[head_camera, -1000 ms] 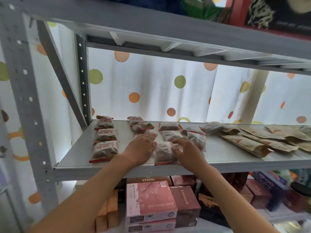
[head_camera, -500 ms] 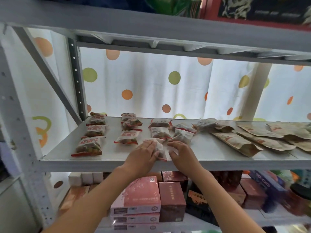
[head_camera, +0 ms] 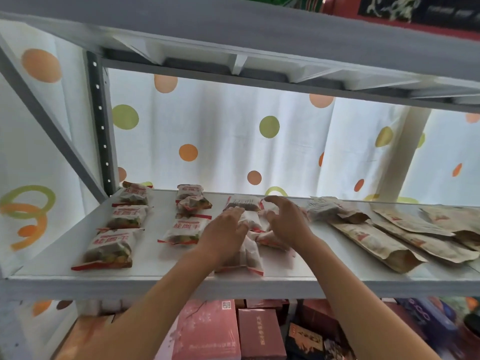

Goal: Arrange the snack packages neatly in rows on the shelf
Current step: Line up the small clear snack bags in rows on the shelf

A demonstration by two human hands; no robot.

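Having let go of the front packet [head_camera: 246, 258] at centre frame, I reach my left hand [head_camera: 225, 231] and right hand [head_camera: 287, 221], fingers spread and empty, toward the untidy third-row snack packages [head_camera: 250, 219] on the shelf [head_camera: 161, 278].

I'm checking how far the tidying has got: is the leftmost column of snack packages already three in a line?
Yes, three snack packages lie one behind another at the left end of the shelf.

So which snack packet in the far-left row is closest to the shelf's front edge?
The white red-trimmed snack packet at the front of that row; the other two lie behind it, toward the dotted curtain.
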